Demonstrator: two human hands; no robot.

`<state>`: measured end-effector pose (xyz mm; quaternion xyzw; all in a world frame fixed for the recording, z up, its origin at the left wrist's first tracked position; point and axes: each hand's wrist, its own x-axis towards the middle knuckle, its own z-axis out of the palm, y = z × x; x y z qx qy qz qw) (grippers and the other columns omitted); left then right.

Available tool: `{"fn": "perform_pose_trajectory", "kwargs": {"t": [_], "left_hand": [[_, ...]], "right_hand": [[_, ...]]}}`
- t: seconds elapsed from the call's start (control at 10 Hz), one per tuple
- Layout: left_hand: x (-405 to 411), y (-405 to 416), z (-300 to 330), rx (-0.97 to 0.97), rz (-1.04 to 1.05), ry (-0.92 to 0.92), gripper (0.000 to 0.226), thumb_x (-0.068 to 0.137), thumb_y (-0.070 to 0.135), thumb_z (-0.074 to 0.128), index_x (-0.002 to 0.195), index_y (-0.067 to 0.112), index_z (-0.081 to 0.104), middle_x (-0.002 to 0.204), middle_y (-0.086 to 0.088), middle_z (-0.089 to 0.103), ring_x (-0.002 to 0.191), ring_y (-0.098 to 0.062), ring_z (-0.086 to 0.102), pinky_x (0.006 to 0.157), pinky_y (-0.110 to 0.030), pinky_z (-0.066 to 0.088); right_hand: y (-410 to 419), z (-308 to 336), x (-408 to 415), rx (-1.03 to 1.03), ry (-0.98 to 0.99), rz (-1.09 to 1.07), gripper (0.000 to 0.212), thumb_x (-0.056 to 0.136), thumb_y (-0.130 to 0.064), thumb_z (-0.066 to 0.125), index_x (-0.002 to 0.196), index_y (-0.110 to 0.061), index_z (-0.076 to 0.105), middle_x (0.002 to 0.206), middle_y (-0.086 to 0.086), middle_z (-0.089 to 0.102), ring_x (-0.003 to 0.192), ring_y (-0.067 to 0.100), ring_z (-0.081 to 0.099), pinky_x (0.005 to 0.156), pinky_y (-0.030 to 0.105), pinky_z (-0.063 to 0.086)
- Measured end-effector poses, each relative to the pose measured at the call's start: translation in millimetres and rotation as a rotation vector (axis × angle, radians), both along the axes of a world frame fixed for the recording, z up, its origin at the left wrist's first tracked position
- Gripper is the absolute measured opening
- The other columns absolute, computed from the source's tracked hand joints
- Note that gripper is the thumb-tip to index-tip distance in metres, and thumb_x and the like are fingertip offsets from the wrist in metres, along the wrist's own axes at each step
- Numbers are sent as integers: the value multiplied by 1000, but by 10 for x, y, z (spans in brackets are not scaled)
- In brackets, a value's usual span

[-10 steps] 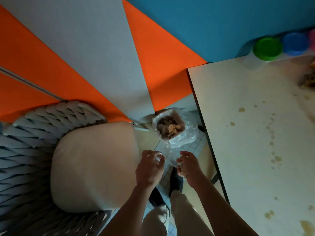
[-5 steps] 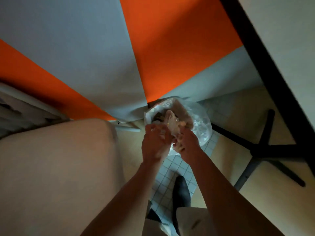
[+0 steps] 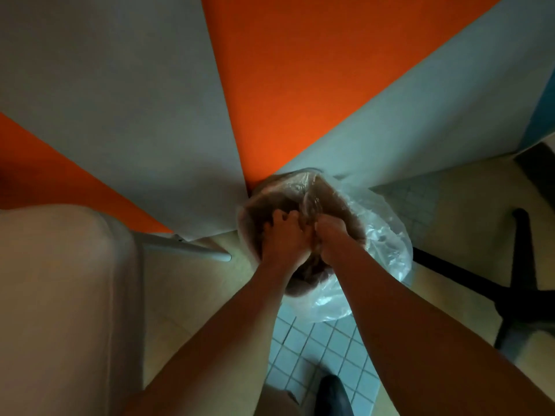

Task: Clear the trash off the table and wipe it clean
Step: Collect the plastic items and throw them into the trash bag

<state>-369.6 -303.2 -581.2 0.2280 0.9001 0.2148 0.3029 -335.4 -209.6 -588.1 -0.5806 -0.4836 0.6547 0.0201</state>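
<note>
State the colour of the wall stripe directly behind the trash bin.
Orange stripe, between grey panels; head view.

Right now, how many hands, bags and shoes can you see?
Hands: 2, the left hand and the right hand, both down in the bag's mouth
Plastic bags: 1, the clear bag on the floor
Shoes: 1, a black shoe
Total: 4

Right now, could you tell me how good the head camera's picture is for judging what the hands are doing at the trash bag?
Head view: dim light, dark forearms and floor. The left hand and right hand are softly blurred at the clear plastic bag, so finger positions are hard to read. Pale glare streaks the bag's folds. Wide-angle distortion fans the orange wall panel outward.
</note>
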Motion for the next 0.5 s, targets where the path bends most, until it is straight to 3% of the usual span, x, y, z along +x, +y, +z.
{"fn": "perform_pose_trajectory", "kwargs": {"t": [0.1, 0.2, 0.3, 0.4, 0.5], "left_hand": [[-73, 75, -189, -157, -117, 10, 40, 97, 42, 47, 131, 20, 52, 141, -13, 42, 131, -41, 41, 112, -54, 32], [-147, 132, -344, -229, -182, 3, 51, 96, 39, 52, 142, 19, 45, 147, -14, 39, 137, -40, 36, 116, -55, 25], [-158, 86, -289, -267, -184, -26, 57, 97, 44, 49, 146, 17, 43, 151, -15, 37, 141, -38, 33, 118, -54, 24], [-171, -7, -35, -236, -130, -63, 65, 85, 55, 42, 135, 16, 53, 140, -15, 50, 133, -36, 45, 112, -52, 34], [-119, -184, 394, -164, -140, -60, 53, 76, 53, 32, 94, 15, 65, 111, -12, 68, 111, -32, 62, 96, -43, 47]], "right_hand": [[38, -287, -76, 48, -121, 105, 37, 102, -10, 43, 136, 4, 49, 118, 18, 58, 90, 26, 60, 58, 23, 51], [39, -432, -129, 121, -213, 241, 42, 97, -22, 58, 126, 7, 58, 118, 22, 65, 109, 33, 62, 84, 33, 50], [36, -363, -117, 93, -154, 245, 46, 78, -31, 70, 108, 4, 68, 86, 18, 71, 84, 32, 68, 81, 39, 57], [-13, 33, -54, 48, -131, 193, 55, 60, -39, 72, 99, 0, 69, 76, 12, 67, 74, 28, 62, 60, 29, 49], [-63, 371, 0, 42, -163, 240, 47, 93, -28, 56, 131, 0, 53, 127, 14, 60, 101, 29, 58, 61, 23, 44]]}}
